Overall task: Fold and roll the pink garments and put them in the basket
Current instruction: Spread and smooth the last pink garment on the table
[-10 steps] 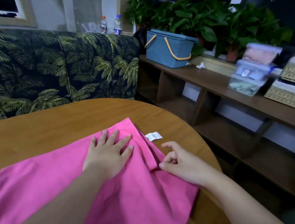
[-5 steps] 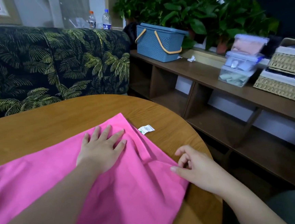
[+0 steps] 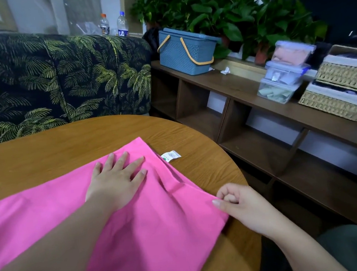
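A pink garment [image 3: 138, 225] lies spread flat on the round wooden table [image 3: 56, 150], its white care label [image 3: 171, 156] sticking out at the far right edge. My left hand [image 3: 117, 181] presses flat on the cloth near its far corner, fingers spread. At the garment's right edge my right hand [image 3: 239, 203] has curled fingers and pinches the hem between thumb and fingers. The blue basket [image 3: 185, 52] with yellow handles stands on the low wooden shelf [image 3: 245, 90] beyond the table, out of arm's reach.
A palm-print sofa [image 3: 60, 80] stands behind the table. On the shelf are stacked clear plastic boxes [image 3: 284, 74], two wicker trays [image 3: 342, 90] and a crumpled tissue [image 3: 225, 70]. Potted plants [image 3: 238, 17] line the back; two bottles [image 3: 113, 24] stand behind the sofa.
My right hand slid along the garment's right edge toward me, pulling the hem smoother. My left hand stayed pressed on the cloth.
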### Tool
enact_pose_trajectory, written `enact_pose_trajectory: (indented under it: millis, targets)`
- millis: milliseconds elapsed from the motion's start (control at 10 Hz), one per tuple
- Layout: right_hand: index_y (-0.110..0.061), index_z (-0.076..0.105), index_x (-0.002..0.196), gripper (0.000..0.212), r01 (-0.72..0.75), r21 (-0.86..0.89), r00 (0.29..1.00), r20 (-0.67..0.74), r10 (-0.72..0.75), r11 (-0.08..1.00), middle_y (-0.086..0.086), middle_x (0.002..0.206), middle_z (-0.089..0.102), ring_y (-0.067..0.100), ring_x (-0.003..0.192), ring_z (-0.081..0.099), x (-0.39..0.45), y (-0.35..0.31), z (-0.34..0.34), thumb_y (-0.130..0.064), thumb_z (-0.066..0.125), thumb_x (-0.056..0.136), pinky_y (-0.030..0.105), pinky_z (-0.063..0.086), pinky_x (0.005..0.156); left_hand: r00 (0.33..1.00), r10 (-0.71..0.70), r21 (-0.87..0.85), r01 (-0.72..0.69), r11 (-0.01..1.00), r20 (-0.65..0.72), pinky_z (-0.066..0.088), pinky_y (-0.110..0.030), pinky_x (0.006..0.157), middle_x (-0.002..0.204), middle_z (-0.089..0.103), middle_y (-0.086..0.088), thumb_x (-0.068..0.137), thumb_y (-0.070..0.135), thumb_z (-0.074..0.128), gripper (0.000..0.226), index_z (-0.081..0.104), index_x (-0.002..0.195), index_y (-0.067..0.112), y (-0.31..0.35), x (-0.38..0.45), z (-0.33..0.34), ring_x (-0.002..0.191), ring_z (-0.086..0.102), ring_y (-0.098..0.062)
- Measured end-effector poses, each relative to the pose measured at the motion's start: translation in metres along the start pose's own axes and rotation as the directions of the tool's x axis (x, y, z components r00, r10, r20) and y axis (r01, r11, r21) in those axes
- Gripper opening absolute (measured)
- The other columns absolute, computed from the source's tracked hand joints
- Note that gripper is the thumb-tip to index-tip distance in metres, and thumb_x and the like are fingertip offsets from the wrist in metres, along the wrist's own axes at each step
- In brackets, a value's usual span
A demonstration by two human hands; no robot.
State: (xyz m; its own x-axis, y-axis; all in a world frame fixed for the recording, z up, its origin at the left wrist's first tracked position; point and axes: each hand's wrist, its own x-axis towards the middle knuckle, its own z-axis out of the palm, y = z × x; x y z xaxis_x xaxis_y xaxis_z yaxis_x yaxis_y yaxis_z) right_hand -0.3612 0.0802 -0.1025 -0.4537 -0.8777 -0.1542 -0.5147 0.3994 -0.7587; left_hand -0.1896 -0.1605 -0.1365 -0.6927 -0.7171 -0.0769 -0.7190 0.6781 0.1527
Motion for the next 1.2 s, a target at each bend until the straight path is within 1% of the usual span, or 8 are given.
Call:
enact_pose_trajectory:
  millis: [100,500,600,800,900,1000,1100,1200]
  targets:
    - [-0.024,0.06,0.098,0.047,-0.041,0.073,0.999,-0.031,0.044,0.997,-0.004,0.056,0.052,0.011,0.06,0.052,-0.008,0.002,-0.001,-0.064,0.061,0.075,0.033,0.044,0.068,1.0,-0.006,0.011,0.006,1.0,0.005,-0.003,-0.048,0.119,0.161,-0.005,0.005,0.095,0.063,0.007,0.054,0.0,0.147,0.053,0.0,0.001,0.001,0.148,-0.011,-0.022]
    - [-0.026,0.057,0.079,0.015,-0.136,-0.244,0.954,-0.292,0.061,0.96,-0.01,0.042,0.045,0.006,0.042,0.04,0.0,0.007,0.016,-0.031,0.061,0.092,0.02,0.035,0.048,0.999,-0.032,0.038,0.031,0.999,0.025,-0.003,-0.051,0.118,0.162,-0.008,0.0,0.093,0.066,0.008,0.057,-0.002,0.147,0.052,0.002,0.003,0.001,0.147,-0.012,-0.028]
    - [-0.031,0.056,0.097,0.01,-0.167,-0.56,0.944,-0.329,-0.033,0.811,-0.017,0.069,0.05,-0.001,0.071,0.05,-0.001,-0.007,0.019,-0.04,0.057,0.093,0.026,0.043,0.083,0.996,-0.054,0.102,0.047,0.994,0.068,0.002,-0.061,0.115,0.161,-0.004,-0.007,0.094,0.064,0.01,0.056,0.0,0.148,0.052,0.01,0.008,-0.006,0.146,-0.007,-0.039]
    - [-0.028,0.047,0.138,0.05,0.21,-0.534,0.956,-0.064,-0.287,0.819,-0.012,0.144,0.039,0.01,0.134,0.032,0.029,-0.041,0.05,-0.051,0.045,0.094,0.028,0.026,0.113,0.983,-0.079,0.109,0.061,0.992,0.167,0.01,-0.069,0.109,0.16,0.006,-0.007,0.092,0.067,0.022,0.057,0.008,0.146,0.056,0.023,0.016,-0.023,0.144,-0.001,-0.045]
    - [-0.033,0.017,0.152,0.097,0.257,-0.554,0.966,0.118,-0.231,0.792,-0.017,0.159,0.009,0.0,0.146,0.0,0.043,-0.048,0.077,-0.078,-0.002,0.068,0.021,-0.006,0.115,0.982,0.09,0.021,-0.095,0.995,0.165,0.006,-0.054,0.118,0.162,0.005,-0.003,0.1,0.051,0.023,0.05,0.014,0.149,0.048,-0.005,-0.003,-0.025,0.148,0.001,-0.03]
    - [-0.033,0.014,0.153,0.111,0.254,-0.582,0.967,0.161,-0.197,0.772,-0.013,0.16,0.007,0.003,0.146,-0.001,0.048,-0.048,0.083,-0.085,-0.014,0.059,0.023,-0.008,0.115,0.978,0.116,0.003,-0.119,0.993,0.172,0.004,-0.046,0.12,0.162,0.0,0.0,0.103,0.044,0.021,0.049,0.013,0.151,0.041,-0.038,-0.039,-0.026,0.149,-0.001,-0.02]
    - [-0.023,0.011,0.154,0.073,0.151,-0.694,0.988,0.12,-0.093,0.704,-0.002,0.162,0.004,0.013,0.148,0.001,0.052,-0.059,0.09,-0.064,0.021,0.095,0.035,-0.002,0.12,0.98,-0.025,0.124,0.0,0.992,0.199,0.0,-0.046,0.12,0.162,-0.005,0.004,0.098,0.056,0.014,0.056,0.004,0.151,0.042,-0.084,-0.101,-0.031,0.148,-0.007,-0.018]
    - [-0.005,0.007,0.153,0.076,-0.013,-0.765,0.999,0.011,0.033,0.644,0.017,0.16,0.003,0.03,0.148,0.001,0.056,-0.09,0.118,-0.056,0.024,0.099,0.045,-0.005,0.117,0.962,-0.215,0.184,0.184,0.966,0.166,0.002,-0.049,0.118,0.161,-0.008,0.005,0.09,0.067,0.006,0.066,0.004,0.151,0.042,-0.13,-0.161,-0.042,0.148,-0.01,-0.02]
